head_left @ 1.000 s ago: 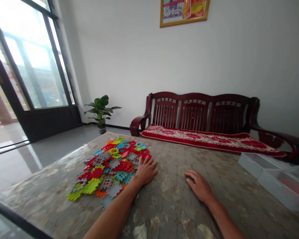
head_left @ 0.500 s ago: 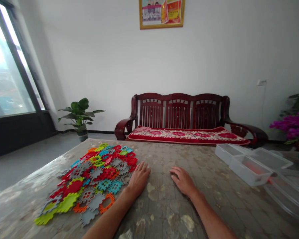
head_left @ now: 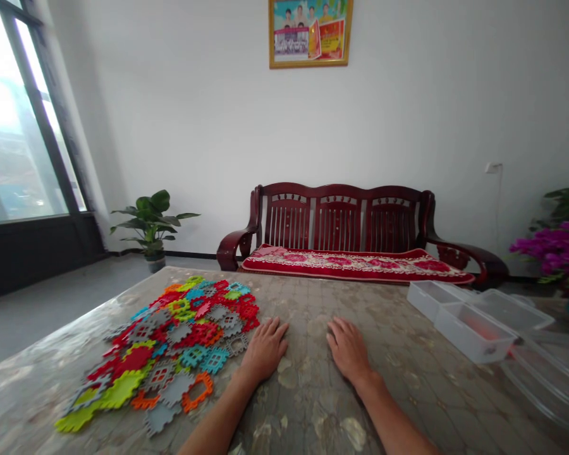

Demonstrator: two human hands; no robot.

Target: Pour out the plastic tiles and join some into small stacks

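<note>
left hand (head_left: 265, 349) off notched flat tiles (head_left: 171, 344) | right hand (head_left: 348, 349) flat | marbled table (head_left: 408, 392)

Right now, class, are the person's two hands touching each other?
Apart. The head view shows bare table between the left hand and right hand.

No writing can be read. The framed poster (head_left: 310, 33) high on the wall carries print on its red and yellow panels, too small to make out.

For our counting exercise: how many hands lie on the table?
2. The left hand lies flat beside the coloured tiles; the right hand lies flat on the bare table. None appear hidden.
</note>
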